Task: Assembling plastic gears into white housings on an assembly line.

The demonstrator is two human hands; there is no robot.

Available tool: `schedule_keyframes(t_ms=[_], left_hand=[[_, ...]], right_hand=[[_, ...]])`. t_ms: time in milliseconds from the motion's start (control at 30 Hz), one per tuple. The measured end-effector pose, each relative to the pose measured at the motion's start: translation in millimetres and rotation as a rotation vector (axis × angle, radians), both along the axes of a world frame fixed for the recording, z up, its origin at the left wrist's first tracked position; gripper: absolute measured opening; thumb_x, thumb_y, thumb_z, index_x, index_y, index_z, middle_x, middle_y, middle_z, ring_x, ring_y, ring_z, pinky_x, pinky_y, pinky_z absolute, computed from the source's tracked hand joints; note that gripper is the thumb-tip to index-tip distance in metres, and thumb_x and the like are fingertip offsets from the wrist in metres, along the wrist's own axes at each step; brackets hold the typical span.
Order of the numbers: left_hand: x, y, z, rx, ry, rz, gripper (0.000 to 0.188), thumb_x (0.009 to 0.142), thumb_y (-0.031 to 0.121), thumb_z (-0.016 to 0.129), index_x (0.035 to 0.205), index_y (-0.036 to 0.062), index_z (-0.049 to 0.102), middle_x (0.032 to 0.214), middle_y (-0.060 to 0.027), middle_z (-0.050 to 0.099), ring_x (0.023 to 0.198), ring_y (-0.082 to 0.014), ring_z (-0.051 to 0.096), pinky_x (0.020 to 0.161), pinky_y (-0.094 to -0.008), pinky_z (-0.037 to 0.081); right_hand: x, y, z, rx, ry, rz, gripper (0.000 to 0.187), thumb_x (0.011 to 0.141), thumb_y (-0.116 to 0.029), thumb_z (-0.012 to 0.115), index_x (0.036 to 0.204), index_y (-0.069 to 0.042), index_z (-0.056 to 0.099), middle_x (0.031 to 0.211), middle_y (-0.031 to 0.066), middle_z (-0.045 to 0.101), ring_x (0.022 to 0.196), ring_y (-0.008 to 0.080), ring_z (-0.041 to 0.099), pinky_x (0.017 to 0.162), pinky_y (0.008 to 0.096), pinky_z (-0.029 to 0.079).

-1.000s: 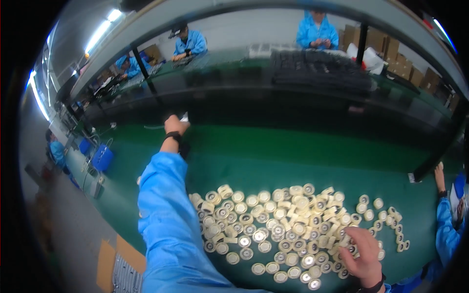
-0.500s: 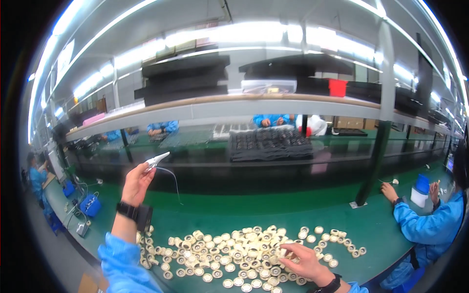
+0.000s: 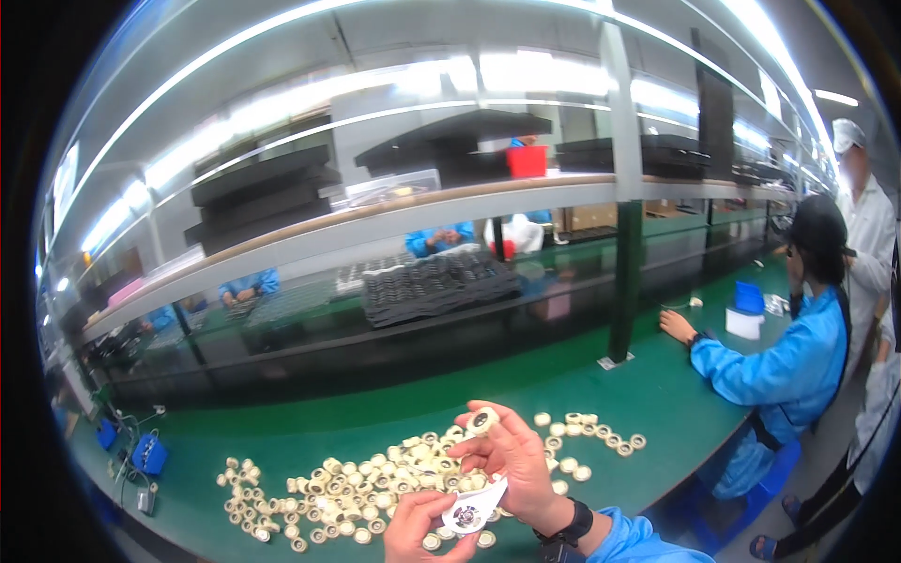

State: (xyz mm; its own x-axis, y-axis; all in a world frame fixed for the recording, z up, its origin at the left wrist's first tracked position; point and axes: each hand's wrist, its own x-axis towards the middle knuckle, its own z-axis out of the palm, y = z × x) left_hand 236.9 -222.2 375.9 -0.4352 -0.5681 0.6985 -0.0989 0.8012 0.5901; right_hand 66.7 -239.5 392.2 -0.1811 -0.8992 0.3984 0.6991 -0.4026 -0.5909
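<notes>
Low in the middle of the head view, my left hand (image 3: 420, 527) is closed on a white teardrop-shaped plastic part (image 3: 472, 511) with a round, dark-patterned face. Its pointed end reaches against the base of my right hand (image 3: 518, 462). Between the thumb and fingers of that hand is a small round cream-coloured piece (image 3: 482, 421) with a dark ring, raised above the bench. Loose round pieces (image 3: 352, 483) of the same sort lie in a wide heap behind and left of my hands. Some are hidden by my hands.
A green bench (image 3: 310, 427) carries the heap. At right a person in a blue smock (image 3: 770, 347) sits beside a blue-and-white container (image 3: 745, 310). A dark post (image 3: 625, 281) supports the shelf (image 3: 375, 208). Black trays (image 3: 436, 286) lie behind; a blue box (image 3: 149, 454) stands at left.
My left hand has come down and right with the white part, beside my right hand. My right hand has risen from the heap with a round piece. The view has turned right.
</notes>
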Motion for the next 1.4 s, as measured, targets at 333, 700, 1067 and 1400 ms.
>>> schedule_keyframes(t_ms=[333, 700, 1067, 1400], left_hand=[[-21.6, -18.5, -37.6, 1.396, 0.321, -0.902, 0.041, 0.101, 0.028, 0.038, 0.128, -0.0015, 0.044, 0.108, -0.0182, 0.061, 0.09, -0.0306, 0.065, 0.08, -0.0328, 0.054], [-19.3, -41.2, -100.0, 1.741, 0.741, -1.241, 0.05, 0.094, 0.021, 0.054, 0.138, 0.0049, 0.038, 0.136, -0.0166, 0.044, 0.123, -0.0361, 0.044, 0.098, -0.0515, 0.043], [-18.7, -40.9, -78.2, 1.309, 0.768, -0.709, 0.061, 0.081, 0.021, 0.067, 0.132, -0.0006, 0.041, 0.131, -0.0145, 0.049, 0.121, -0.0305, 0.047, 0.107, -0.0482, 0.033], [-29.7, -43.7, -77.7, 1.33, 0.797, -0.758, 0.034, 0.095, 0.021, 0.055, 0.123, 0.0021, 0.051, 0.118, -0.0068, 0.057, 0.108, -0.0165, 0.053, 0.093, -0.0347, 0.042]], right_hand=[[-18.8, 13.7, 6.4, -0.1, 0.12, -0.042, 0.035, 0.097, -0.017, 0.047, 0.125, 0.003, 0.047, 0.111, 0.0158, 0.061, 0.043, 0.0013, 0.042, 0.04, 0.0124, 0.033], [-16.6, 2.0, -24.9, -0.153, 0.212, 0.189, 0.032, 0.092, -0.014, 0.056, 0.121, -0.003, 0.052, 0.107, 0.0094, 0.059, 0.075, 0.0154, 0.054, 0.065, 0.0255, 0.047], [-50.1, 13.5, -27.0, -0.154, 0.587, -0.536, 0.042, 0.084, 0.007, 0.057, 0.126, 0.001, 0.052, 0.122, 0.0068, 0.05, 0.107, 0.0137, 0.05, 0.089, 0.0251, 0.043], [-38.5, 27.5, -65.3, 0.044, 0.835, -0.307, 0.035, 0.078, -0.003, 0.07, 0.112, -0.002, 0.062, 0.106, 0.0065, 0.06, 0.093, 0.0128, 0.057, 0.074, 0.0247, 0.047]])
